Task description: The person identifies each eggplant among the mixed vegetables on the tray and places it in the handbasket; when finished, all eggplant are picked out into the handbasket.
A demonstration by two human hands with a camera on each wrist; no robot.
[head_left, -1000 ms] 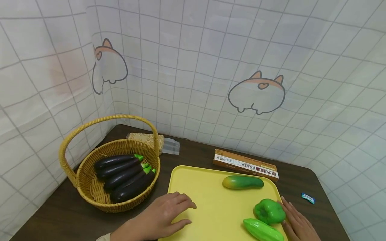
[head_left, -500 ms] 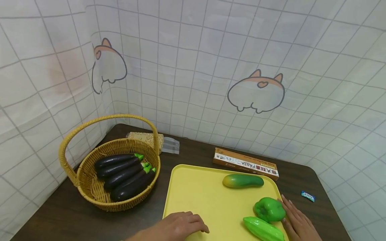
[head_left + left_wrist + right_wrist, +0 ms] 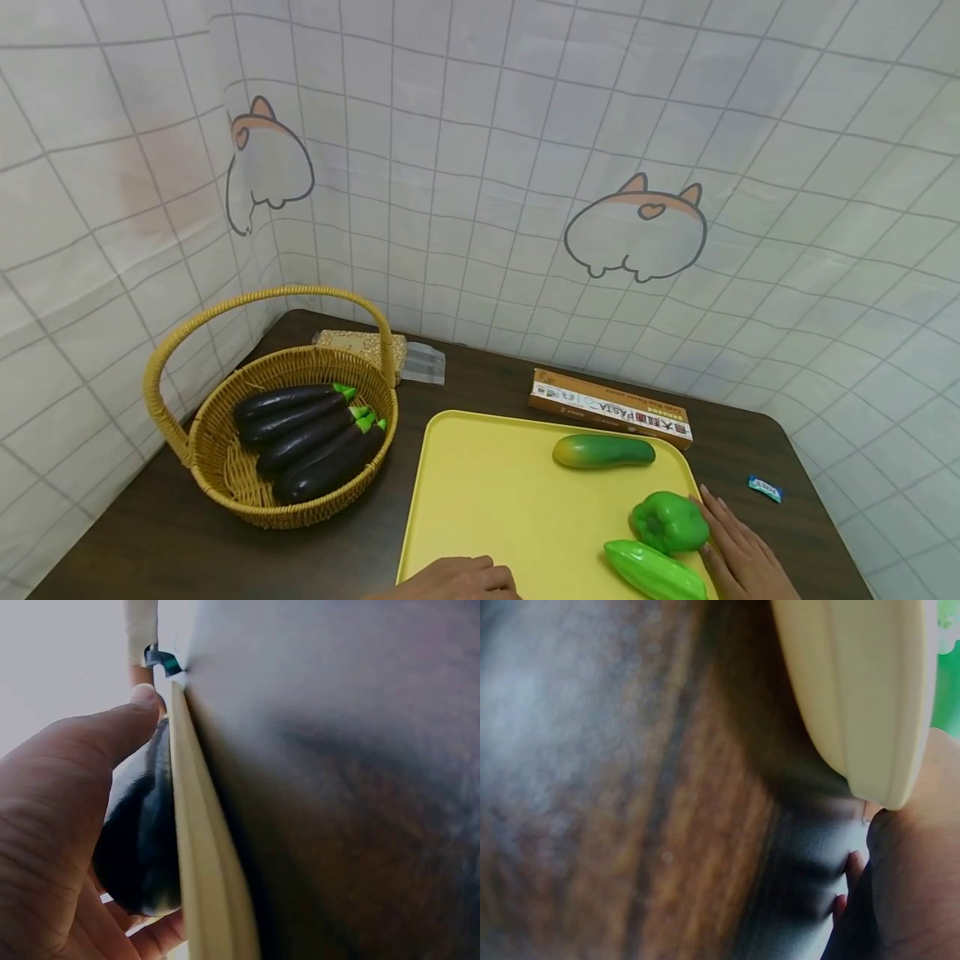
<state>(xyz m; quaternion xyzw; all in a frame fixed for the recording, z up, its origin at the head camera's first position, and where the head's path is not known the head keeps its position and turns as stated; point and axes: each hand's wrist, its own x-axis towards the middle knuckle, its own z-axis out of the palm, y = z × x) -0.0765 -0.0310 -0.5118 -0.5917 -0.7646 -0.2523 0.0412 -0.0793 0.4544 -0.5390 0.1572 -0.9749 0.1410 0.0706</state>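
My left hand [image 3: 459, 578] is over the near part of the yellow tray [image 3: 480, 492], cut off by the head view's lower edge. In the left wrist view its thumb and curled fingers hold a dark, glossy eggplant [image 3: 139, 844] beside the tray's rim; the head view hides this eggplant. My right hand [image 3: 742, 546] rests along the tray's right edge with extended fingers, next to a green bell pepper [image 3: 670, 522]. A light green ridged vegetable [image 3: 652, 570] lies nearer on the tray, and a green cucumber-like vegetable [image 3: 603, 451] near its far rim.
A wicker basket [image 3: 292, 515] with a tall handle and several eggplants [image 3: 322, 458] stands at the left. Behind it lies a bag of grains [image 3: 397, 354]. A pasta box [image 3: 611, 408] lies beyond the tray; a small blue packet [image 3: 765, 489] is at the right.
My left hand has moved toward me and slightly right, down to the head view's lower edge, and its fingers have curled. The right hand and the vegetables in view stay put.
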